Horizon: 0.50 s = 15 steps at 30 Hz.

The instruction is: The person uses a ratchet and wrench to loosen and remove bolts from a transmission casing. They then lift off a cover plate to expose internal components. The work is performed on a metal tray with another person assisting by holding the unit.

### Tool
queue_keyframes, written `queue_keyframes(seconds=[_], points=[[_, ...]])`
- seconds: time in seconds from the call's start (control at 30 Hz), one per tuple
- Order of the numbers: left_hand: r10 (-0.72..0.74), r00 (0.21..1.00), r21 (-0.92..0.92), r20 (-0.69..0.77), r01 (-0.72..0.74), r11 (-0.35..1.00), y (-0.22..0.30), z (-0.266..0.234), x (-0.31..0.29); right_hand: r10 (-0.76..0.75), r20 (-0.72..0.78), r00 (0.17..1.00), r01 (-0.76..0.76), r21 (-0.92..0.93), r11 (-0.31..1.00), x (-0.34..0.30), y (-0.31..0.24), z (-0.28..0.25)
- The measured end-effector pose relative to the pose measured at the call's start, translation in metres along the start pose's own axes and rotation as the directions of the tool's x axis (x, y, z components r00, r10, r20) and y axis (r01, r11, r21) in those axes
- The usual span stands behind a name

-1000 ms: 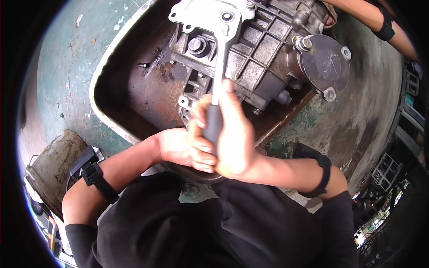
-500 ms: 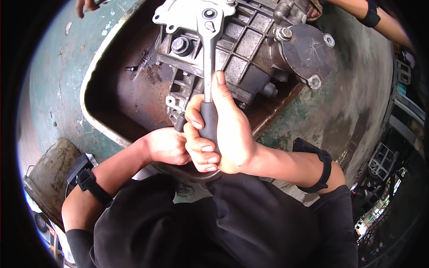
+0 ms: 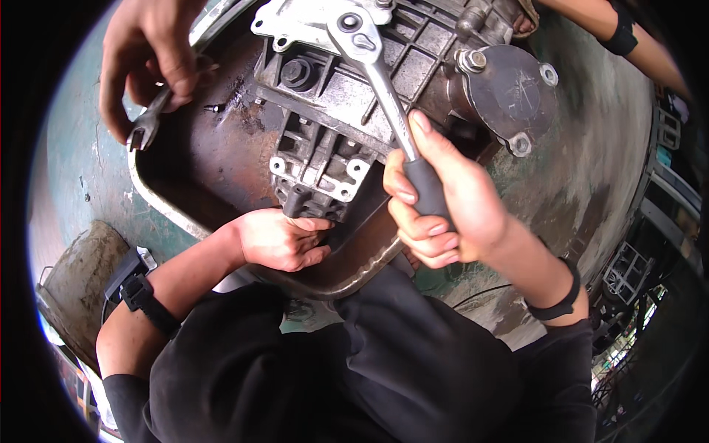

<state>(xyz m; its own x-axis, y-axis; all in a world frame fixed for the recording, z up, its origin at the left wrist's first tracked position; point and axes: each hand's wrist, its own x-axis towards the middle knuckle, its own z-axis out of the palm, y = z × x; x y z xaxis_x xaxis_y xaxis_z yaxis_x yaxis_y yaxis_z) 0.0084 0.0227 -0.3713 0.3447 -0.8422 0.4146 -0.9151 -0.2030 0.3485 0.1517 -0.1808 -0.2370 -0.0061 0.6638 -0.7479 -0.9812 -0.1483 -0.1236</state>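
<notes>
My right hand (image 3: 461, 207) is wrapped round the black grip of a ratchet wrench (image 3: 389, 103), thumb laid along its shaft. The wrench's round head sits over a pale metal plate (image 3: 293, 23) on top of a grey ribbed metal housing (image 3: 384, 77). My left hand (image 3: 284, 241) is closed on the near end of this housing, beside a small stub; the fingertips are partly hidden. The housing lies in a rusty, oily tray (image 3: 188, 227). A large bolt (image 3: 298, 74) stands on the housing, and a round dark cover (image 3: 509, 83) is at its right.
At the upper left, another person's hand (image 3: 151, 55) holds an open-end wrench (image 3: 145, 127) over the tray's rim. Another person's arm (image 3: 591, 18) reaches in from the upper right, fingers at the housing. A dirty cylindrical container (image 3: 81, 262) stands at the left.
My right hand has swung the ratchet handle to the right, uncovering the housing's near end. My left hand stays there. The other person's hand has come in with the open-end wrench.
</notes>
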Motion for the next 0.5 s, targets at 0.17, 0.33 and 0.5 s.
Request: queue_keyframes(seconds=[0.17,0.33,0.5], points=[[-0.086,0.976,-0.194,-0.2,0.047,0.98,0.002,-0.002,0.008,-0.197,0.002,0.98,0.19,0.261,0.947,0.066,0.05,0.045],[-0.126,0.992,-0.129,0.029,0.129,0.983,0.003,-0.003,-0.003,-0.339,-0.008,0.941,0.326,0.295,0.898,0.092,0.053,0.07],[-0.459,0.82,-0.821,0.34,0.498,0.28,0.004,0.004,-0.007,-0.138,0.013,0.99,0.135,0.132,0.982,0.054,0.047,0.029]])
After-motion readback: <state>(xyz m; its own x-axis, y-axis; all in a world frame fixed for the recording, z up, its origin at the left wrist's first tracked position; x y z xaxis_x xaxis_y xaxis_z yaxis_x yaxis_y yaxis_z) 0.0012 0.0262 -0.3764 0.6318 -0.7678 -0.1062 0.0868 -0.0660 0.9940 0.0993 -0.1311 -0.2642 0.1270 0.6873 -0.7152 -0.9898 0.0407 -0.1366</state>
